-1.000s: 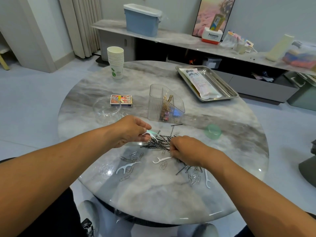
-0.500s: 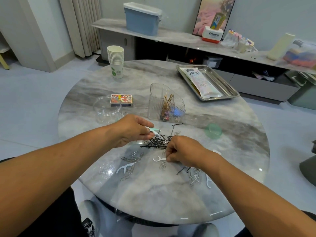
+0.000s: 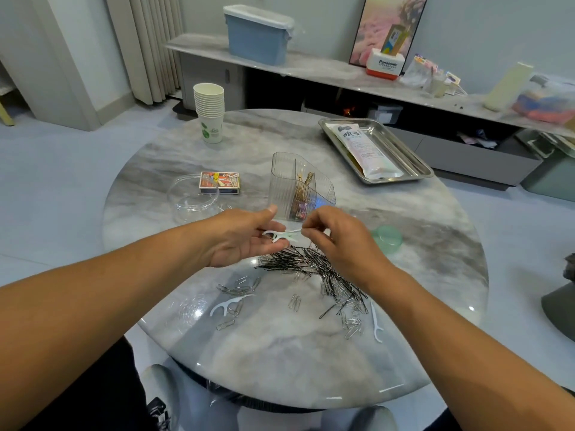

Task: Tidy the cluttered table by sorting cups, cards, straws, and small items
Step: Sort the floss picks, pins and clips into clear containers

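I see both hands raised a little above the round grey marble surface [image 3: 280, 368], just in front of the clear ribbed plastic organiser [image 3: 287, 185] that has gold pins standing in one compartment. My left hand [image 3: 241, 241] lies palm up with the fingers loosely stretched, and white plastic floss picks [image 3: 281, 236] rest across its fingertips; the thumb is above them and I cannot tell if it touches them. My right hand [image 3: 337, 241] pinches the thin end of one floss pick between thumb and forefinger, the other fingers curled. Under the hands lies a heap of black hairpins [image 3: 311, 265], and silver paper clips [image 3: 236, 289] are scattered around it toward the near edge. One more white floss pick [image 3: 228, 306] lies near the left clips, and another white floss pick [image 3: 376, 321] lies at the right, beside more clips. Farther left stand a clear round plastic lid [image 3: 191, 194] and, just behind it, a colourful small card box [image 3: 219, 182]. A stack of white paper cups [image 3: 209, 115] stands at the far left edge, a steel tray [image 3: 413, 157] with a white packet [image 3: 364, 150] inside is at the far right, and a small green translucent cap [image 3: 387, 239] lies to the right of my right hand
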The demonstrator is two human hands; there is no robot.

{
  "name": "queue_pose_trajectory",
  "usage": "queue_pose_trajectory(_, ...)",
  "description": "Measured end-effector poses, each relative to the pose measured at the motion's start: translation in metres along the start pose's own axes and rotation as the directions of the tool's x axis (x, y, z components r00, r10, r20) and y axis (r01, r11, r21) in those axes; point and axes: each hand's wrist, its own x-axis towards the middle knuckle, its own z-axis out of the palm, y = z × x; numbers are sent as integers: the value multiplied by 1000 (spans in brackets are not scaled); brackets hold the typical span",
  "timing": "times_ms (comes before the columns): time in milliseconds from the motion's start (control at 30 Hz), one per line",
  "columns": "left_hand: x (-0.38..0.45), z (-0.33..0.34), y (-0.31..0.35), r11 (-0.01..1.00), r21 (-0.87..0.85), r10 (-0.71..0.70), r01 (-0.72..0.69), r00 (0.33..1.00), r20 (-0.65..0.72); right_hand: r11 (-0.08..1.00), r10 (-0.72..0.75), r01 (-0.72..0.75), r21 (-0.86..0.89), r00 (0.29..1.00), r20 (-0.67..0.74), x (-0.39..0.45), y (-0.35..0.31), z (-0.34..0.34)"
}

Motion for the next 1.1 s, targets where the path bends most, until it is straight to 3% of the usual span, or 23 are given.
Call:
queue_pose_trajectory(100, -4, 3, 0, 1000, -11, 23, -22, 997, 75, 985, -166, 160, -65, 981, -100, 0, 4, 15)
queue_pose_trajectory(200, -6, 2, -2, 999, 16, 41, -43, 993, 108, 976, -213, 203, -82, 965, -153, 1, 7, 19)
queue_pose_trajectory(233, -6, 1, -2, 999, 13, 44, -46, 993, 108, 984, -180, 176, -38, 968, -175, 1, 7, 19)
queue_pose_trajectory(300, -6, 0, 0, 998, -1, 66, -67, 992, 103, 986, 31, -4, 169, 987, -157, 1, 3, 17)
queue_pose_trajectory(333, -6, -1, 2, 996, -9, 84, -83, 992, 99, 937, 173, -137, 322, 981, -86, 3, 1, 16)
queue_pose_trajectory(400, -5, -1, 4, 992, -17, 123, -122, 988, 96, 740, 351, -329, 587, 933, 80, 5, -3, 16)
queue_pose_trajectory(600, -9, 2, 1, 932, 209, 281, -297, 954, 105, 313, 488, -439, 842, 835, 254, 9, -18, 12)
queue_pose_trajectory(700, -13, 2, 5, 817, 413, 383, -402, 914, 133, 239, 530, -471, 849, 796, 293, 13, -18, 10)
queue_pose_trajectory(833, -15, -5, 20, 554, 669, 597, -495, 797, 95, 235, 575, -457, 858, 777, 257, 16, -16, 4)
queue_pose_trajectory(933, -21, -19, 40, 343, 854, 717, -391, 697, 32, 230, 606, -457, 859, 758, 240, 16, -11, -1)
queue_pose_trajectory(1000, -24, -32, 49, 275, 929, 667, -247, 745, 1, 252, 616, -467, 848, 753, 231, 15, -8, -1)
queue_pose_trajectory(1100, -23, -43, 46, 250, 964, 447, -91, 894, -32, 278, 618, -482, 831, 752, 230, 13, -7, 0)
